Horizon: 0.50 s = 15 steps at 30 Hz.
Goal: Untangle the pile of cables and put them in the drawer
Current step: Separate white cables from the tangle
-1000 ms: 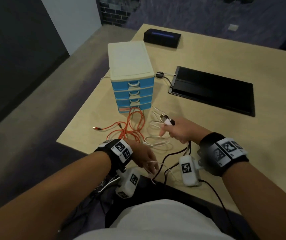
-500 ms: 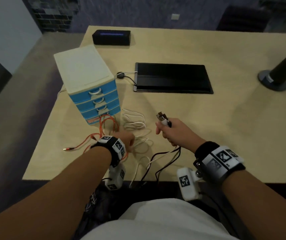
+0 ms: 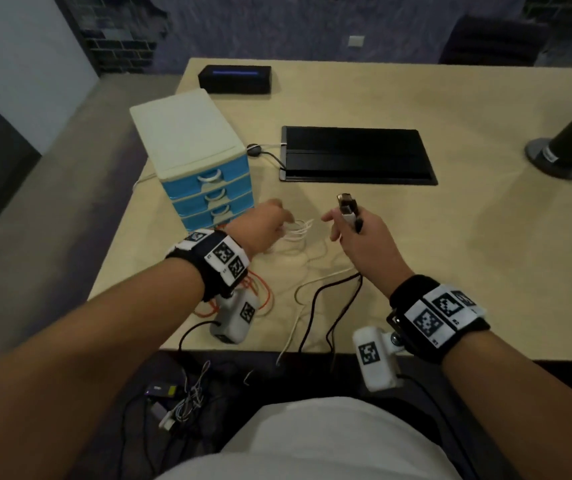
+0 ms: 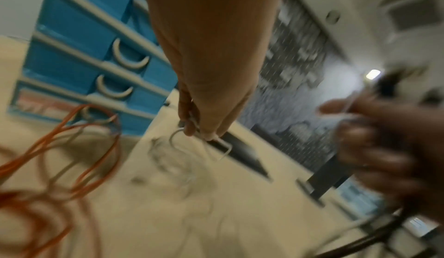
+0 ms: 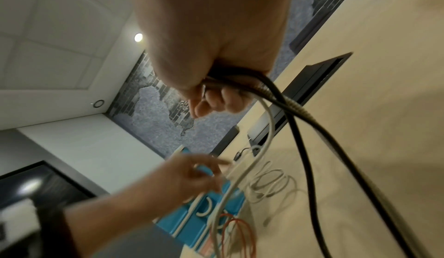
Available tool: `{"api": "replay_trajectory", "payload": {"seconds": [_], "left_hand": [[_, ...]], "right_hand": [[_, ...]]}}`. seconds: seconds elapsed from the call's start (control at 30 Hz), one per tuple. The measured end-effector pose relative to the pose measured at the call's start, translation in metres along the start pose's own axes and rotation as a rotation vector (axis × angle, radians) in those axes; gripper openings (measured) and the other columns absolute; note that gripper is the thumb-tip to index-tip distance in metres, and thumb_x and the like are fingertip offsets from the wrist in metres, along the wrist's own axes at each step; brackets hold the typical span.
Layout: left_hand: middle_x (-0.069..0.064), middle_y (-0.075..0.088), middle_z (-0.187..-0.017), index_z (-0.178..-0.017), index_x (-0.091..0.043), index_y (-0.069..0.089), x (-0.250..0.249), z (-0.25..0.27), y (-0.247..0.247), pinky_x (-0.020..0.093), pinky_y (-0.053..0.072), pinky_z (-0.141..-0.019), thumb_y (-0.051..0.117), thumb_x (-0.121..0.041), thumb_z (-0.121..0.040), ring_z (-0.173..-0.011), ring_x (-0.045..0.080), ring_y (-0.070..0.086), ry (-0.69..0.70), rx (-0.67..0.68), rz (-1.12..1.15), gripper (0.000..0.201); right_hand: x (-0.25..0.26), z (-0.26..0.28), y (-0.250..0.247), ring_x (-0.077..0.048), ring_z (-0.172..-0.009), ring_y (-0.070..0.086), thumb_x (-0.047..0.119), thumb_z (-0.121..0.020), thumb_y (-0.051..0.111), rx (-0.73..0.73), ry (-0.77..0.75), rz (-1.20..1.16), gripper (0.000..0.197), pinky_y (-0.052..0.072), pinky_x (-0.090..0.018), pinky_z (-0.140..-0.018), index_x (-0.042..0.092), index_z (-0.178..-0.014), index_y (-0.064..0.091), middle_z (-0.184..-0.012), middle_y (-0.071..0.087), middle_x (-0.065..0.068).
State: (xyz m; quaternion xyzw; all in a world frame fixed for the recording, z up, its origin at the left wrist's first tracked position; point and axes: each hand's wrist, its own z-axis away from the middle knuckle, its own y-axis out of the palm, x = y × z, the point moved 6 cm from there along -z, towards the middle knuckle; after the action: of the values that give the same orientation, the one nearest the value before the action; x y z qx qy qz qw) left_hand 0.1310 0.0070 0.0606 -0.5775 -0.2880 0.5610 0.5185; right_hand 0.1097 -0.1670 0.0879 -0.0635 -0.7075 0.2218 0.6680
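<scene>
1. Table (image 3: 450,254): light wood surface; carries all items listed below.
2. Black flat panel (image 3: 353,154): lies on the table, beyond both hands, to the right of the drawer unit.
3. Drawer unit (image 3: 194,157): cream top, four blue drawers with cream handles, all pushed in. It stands on the table's left part.
4. Black box (image 3: 235,79): sits at the far edge, behind the drawer unit.
5. Left hand (image 3: 263,226): reaches just in front of the drawer unit. In the left wrist view, thumb and fingertips (image 4: 206,133) pinch a strand of the white cable (image 3: 298,233).
6. Right hand (image 3: 364,233): raised above the table, fingers curled around cable ends. The connectors (image 3: 346,207) stick up out of the fist. The black cable (image 3: 329,306) and a white strand hang from the underside of the fist.
7. White cable: loose coils on the table between the two hands; one strand runs down over the near edge.
8. Black cable: loops from the right hand down over the near table edge.
9. Orange cable (image 3: 260,292): coiled on the table in front of the lowest drawer, partly hidden under the left wrist.
</scene>
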Motion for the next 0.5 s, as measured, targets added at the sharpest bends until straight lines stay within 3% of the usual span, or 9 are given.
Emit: {"api": "replay_trajectory", "payload": {"seconds": [0.07, 0.13, 0.17, 0.23, 0.3, 0.37, 0.43, 0.5], "left_hand": [[0.006, 0.061, -0.104, -0.122, -0.011, 0.060, -0.011, 0.008, -0.030, 0.030, 0.048, -0.080, 0.062, -0.015, -0.089, -0.089, 0.019, 0.058, 0.040, -0.094, 0.057, 0.033], [-0.001, 0.067, -0.094, -0.115, -0.014, 0.063, -0.019, 0.017, -0.051, 0.026, 0.053, -0.077, 0.069, -0.018, -0.084, -0.083, 0.013, 0.063, 0.073, -0.147, 0.143, 0.033], [-0.004, 0.068, -0.091, -0.111, -0.015, 0.065, -0.022, 0.022, -0.059, 0.024, 0.054, -0.077, 0.072, -0.019, -0.082, -0.081, 0.010, 0.065, 0.082, -0.178, 0.206, 0.031], [-0.002, 0.071, -0.086, -0.107, -0.013, 0.065, -0.021, 0.031, -0.071, 0.023, 0.056, -0.077, 0.074, -0.020, -0.081, -0.077, 0.010, 0.069, 0.070, -0.239, 0.384, 0.029], [0.004, 0.072, -0.082, -0.110, -0.009, 0.060, -0.019, 0.040, -0.079, 0.024, 0.058, -0.072, 0.073, -0.018, -0.082, -0.071, 0.011, 0.071, 0.040, -0.279, 0.633, 0.032], [0.002, 0.071, -0.076, -0.112, -0.007, 0.056, -0.016, 0.047, -0.081, 0.022, 0.057, -0.067, 0.073, -0.015, -0.082, -0.066, 0.008, 0.069, 0.022, -0.323, 0.803, 0.035], [-0.001, 0.070, -0.073, -0.109, -0.008, 0.057, -0.014, 0.051, -0.077, 0.023, 0.056, -0.067, 0.073, -0.013, -0.081, -0.065, 0.006, 0.068, 0.011, -0.362, 0.881, 0.032], [-0.002, 0.070, -0.077, -0.105, -0.010, 0.060, -0.011, 0.052, -0.068, 0.025, 0.057, -0.068, 0.074, -0.015, -0.081, -0.069, 0.006, 0.068, -0.016, -0.418, 0.922, 0.028]], "right_hand": [[0.010, -0.003, 0.006, -0.010, -0.068, 0.057, 0.028, -0.102, 0.048, -0.047, -0.056, -0.041, 0.023, 0.048, -0.026, -0.065, 0.015, -0.104, 0.068, -0.080, 0.064, 0.005], [0.019, -0.005, 0.013, -0.006, -0.080, 0.060, 0.027, -0.101, 0.049, -0.069, -0.114, -0.029, 0.025, 0.046, -0.015, -0.074, 0.013, -0.111, 0.067, -0.087, 0.066, 0.005], [0.021, -0.006, 0.017, -0.004, -0.076, 0.057, 0.027, -0.101, 0.050, -0.069, -0.133, 0.004, 0.026, 0.042, -0.007, -0.068, 0.011, -0.113, 0.067, -0.083, 0.063, 0.006], [0.025, -0.010, 0.025, -0.005, -0.063, 0.050, 0.024, -0.101, 0.050, -0.059, -0.127, 0.053, 0.024, 0.037, -0.007, -0.055, 0.008, -0.111, 0.065, -0.072, 0.057, 0.007], [0.028, -0.015, 0.033, -0.011, -0.073, 0.061, 0.023, -0.101, 0.050, -0.030, -0.104, 0.030, 0.024, 0.041, -0.006, -0.061, 0.007, -0.110, 0.065, -0.080, 0.065, 0.002], [0.031, -0.015, 0.044, -0.018, -0.078, 0.070, 0.024, -0.102, 0.049, 0.036, -0.048, -0.111, 0.026, 0.056, -0.022, -0.077, 0.004, -0.111, 0.063, -0.086, 0.072, -0.006], [0.035, -0.010, 0.054, -0.020, -0.060, 0.068, 0.029, -0.101, 0.049, 0.130, 0.032, -0.279, 0.030, 0.060, -0.034, -0.061, 0.000, -0.107, 0.058, -0.072, 0.068, -0.010], [0.039, -0.007, 0.058, -0.019, -0.047, 0.056, 0.031, -0.101, 0.048, 0.189, 0.069, -0.322, 0.031, 0.050, -0.030, -0.047, 0.001, -0.102, 0.055, -0.064, 0.058, -0.009]]}}
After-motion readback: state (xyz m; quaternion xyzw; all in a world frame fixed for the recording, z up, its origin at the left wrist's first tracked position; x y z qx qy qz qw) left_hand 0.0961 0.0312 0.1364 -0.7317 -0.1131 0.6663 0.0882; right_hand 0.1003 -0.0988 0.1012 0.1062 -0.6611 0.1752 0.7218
